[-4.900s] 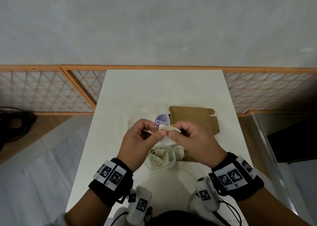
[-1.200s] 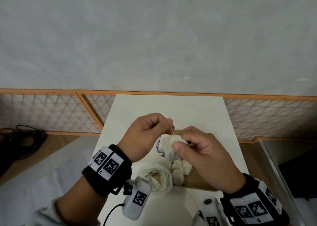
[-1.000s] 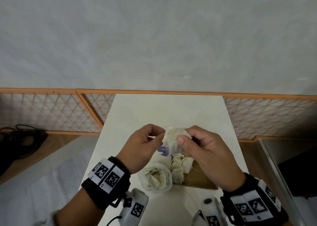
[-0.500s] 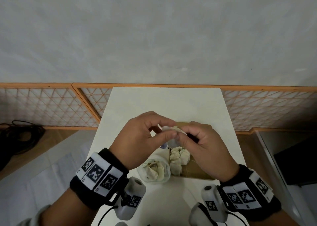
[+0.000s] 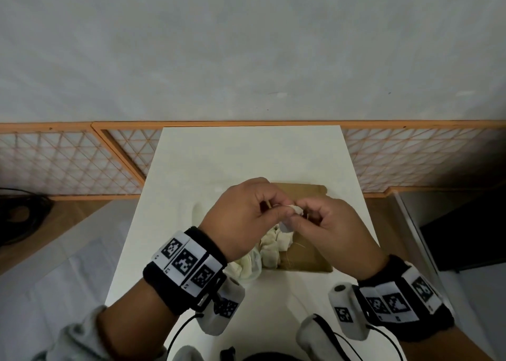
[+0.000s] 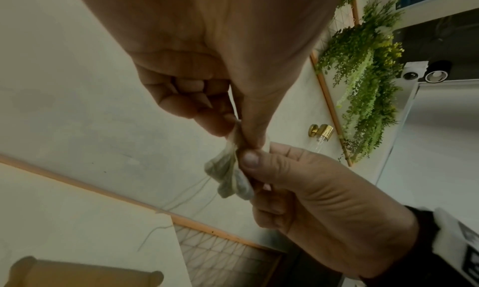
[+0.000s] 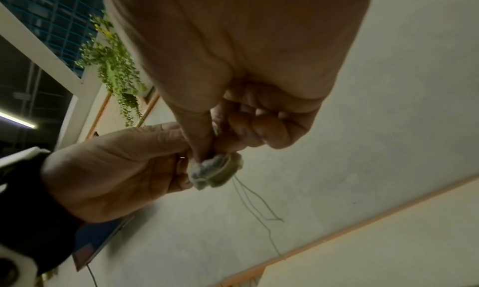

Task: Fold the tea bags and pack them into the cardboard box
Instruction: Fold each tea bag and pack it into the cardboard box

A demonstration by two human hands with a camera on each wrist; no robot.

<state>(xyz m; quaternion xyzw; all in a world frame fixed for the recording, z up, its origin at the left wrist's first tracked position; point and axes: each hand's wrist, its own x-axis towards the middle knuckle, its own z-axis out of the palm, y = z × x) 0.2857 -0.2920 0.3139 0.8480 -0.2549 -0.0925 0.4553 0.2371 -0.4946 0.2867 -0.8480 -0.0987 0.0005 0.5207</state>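
While hands [image 5: 284, 218] pinch tea bag [image 6: 229, 174], box [image 5: 309, 259] partly hidden.

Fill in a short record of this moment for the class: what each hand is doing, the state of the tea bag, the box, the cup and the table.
left hand: pinches the tea bag
right hand: pinches the same tea bag
tea bag: bunched between both hands, held in the air, thread hanging loose
box: open, on the table, folded bags stacked at its left side
cup: clear, left of the box, holds more bags
table: white, far half bare
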